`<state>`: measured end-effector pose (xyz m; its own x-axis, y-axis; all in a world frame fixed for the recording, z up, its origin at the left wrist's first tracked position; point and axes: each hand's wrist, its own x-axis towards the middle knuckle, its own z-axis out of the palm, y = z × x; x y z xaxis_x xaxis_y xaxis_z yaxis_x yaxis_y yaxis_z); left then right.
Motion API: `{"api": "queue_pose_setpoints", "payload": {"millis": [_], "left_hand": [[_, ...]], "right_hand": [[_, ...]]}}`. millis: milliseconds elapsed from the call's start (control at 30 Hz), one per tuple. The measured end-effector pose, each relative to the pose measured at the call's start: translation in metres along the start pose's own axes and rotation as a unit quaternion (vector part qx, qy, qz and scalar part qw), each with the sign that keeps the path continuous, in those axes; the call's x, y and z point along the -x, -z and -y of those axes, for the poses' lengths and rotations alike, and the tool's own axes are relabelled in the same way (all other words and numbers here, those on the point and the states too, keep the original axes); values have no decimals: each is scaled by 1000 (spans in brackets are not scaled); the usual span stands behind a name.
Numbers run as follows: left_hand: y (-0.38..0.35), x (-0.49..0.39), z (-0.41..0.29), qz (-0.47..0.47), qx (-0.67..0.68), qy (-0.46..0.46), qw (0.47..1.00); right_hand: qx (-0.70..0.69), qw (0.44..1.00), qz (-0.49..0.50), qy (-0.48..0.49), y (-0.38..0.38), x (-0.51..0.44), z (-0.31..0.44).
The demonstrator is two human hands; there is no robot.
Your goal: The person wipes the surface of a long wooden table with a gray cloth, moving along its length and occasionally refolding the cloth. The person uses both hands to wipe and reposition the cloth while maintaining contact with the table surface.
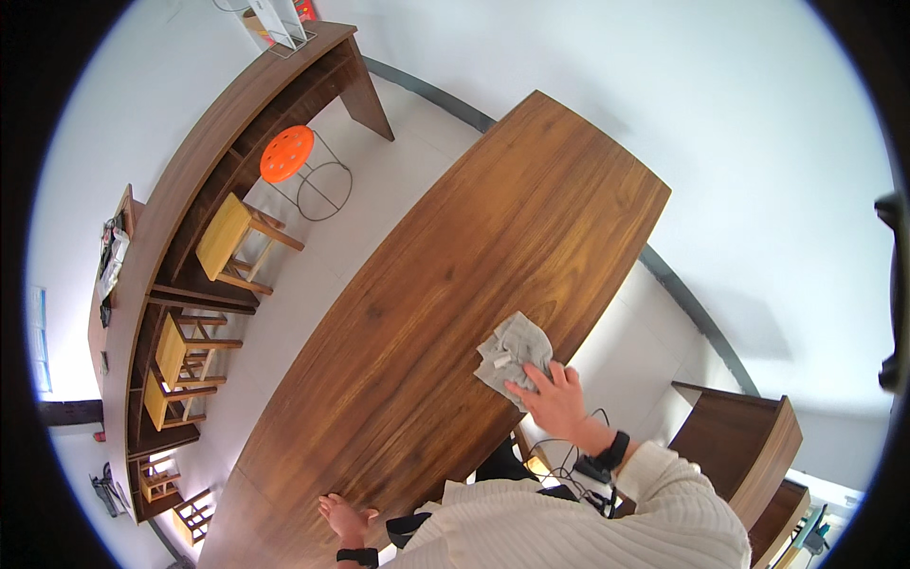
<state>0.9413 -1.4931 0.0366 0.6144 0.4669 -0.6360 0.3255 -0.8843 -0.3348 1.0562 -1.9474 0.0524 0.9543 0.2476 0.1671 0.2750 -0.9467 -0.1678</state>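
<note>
A long brown wooden table (455, 270) stretches before me. My right hand (556, 404) lies on a crumpled grey cloth (517, 355) near the table's right edge, fingers spread over its lower right part. A small white tag shows on the cloth. My left hand (346, 518) rests on the tabletop near the lower edge of the view, fingers apart, holding nothing. Both wrists wear black bands.
An orange round stool (287, 154) and several wooden stools (222, 238) stand by a long brown desk (213, 121) on the left. Black cables (569, 466) hang beside my right forearm. A brown cabinet (732, 434) is at the lower right.
</note>
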Motion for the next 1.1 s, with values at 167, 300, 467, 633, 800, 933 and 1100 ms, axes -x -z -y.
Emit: {"api": "queue_pose_setpoints", "payload": {"millis": [167, 300, 467, 633, 800, 933, 1100], "left_hand": [[-6, 5, 1, -4, 15, 2, 1000], [-7, 12, 3, -3, 41, 11, 999], [-4, 19, 0, 13, 37, 33, 999], [-8, 25, 2, 20, 61, 52, 997], [-30, 25, 20, 3, 56, 41, 998], [-50, 16, 31, -16, 33, 27, 999], [-58, 11, 35, -28, 7, 26, 999]], "right_hand": [[71, 992, 75, 69, -6, -89, -68], [123, 988, 90, 23, -21, -188, -119], [196, 963, 138, -125, -28, -298, -189], [153, 954, 125, -226, -41, -365, -272], [145, 947, 111, -265, -51, -407, -325], [158, 941, 141, -263, -44, -423, -334], [166, 938, 146, -267, -35, -419, -322]]}}
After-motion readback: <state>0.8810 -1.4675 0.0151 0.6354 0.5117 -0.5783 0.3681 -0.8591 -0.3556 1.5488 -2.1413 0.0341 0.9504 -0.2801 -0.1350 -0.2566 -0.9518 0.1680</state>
